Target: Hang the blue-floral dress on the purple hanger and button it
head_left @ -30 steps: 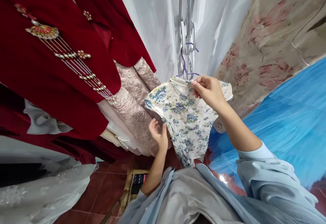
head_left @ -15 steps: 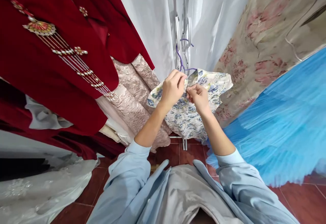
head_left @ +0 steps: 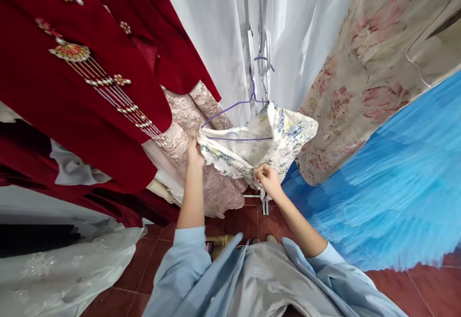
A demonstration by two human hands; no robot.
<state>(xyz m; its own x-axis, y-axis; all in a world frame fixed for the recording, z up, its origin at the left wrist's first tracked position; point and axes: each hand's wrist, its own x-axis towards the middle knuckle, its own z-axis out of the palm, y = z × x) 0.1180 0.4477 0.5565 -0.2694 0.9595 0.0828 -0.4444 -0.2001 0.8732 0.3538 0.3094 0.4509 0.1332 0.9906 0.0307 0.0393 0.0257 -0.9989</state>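
A white blouse (head_left: 291, 132) with a blue and yellow floral print hangs partly off a purple wire hanger (head_left: 230, 107). Its neck opening gapes wide, and the hanger's left shoulder and lower bar show bare. My left hand (head_left: 195, 153) is closed on the blouse's left edge, near the hanger's left end; its fingertips are partly hidden. Lower down, my right hand (head_left: 267, 176) pinches the front edge of the neck opening. On the right, the other shoulder of the blouse still covers the hanger. The hanger hooks onto a white metal stand (head_left: 264, 38).
Red velvet garments (head_left: 108, 96) with beaded trim and a pink brocade garment (head_left: 212, 182) hang to the left. A beige floral dress (head_left: 360, 67) and a blue tulle skirt (head_left: 389, 177) hang on the right. White curtains (head_left: 205, 14) are behind, red floor tiles (head_left: 237, 221) below.
My left hand has moved left and down, drawing the blouse's left shoulder off the hanger. My right hand has pulled the neckline lower, and the opening has widened.
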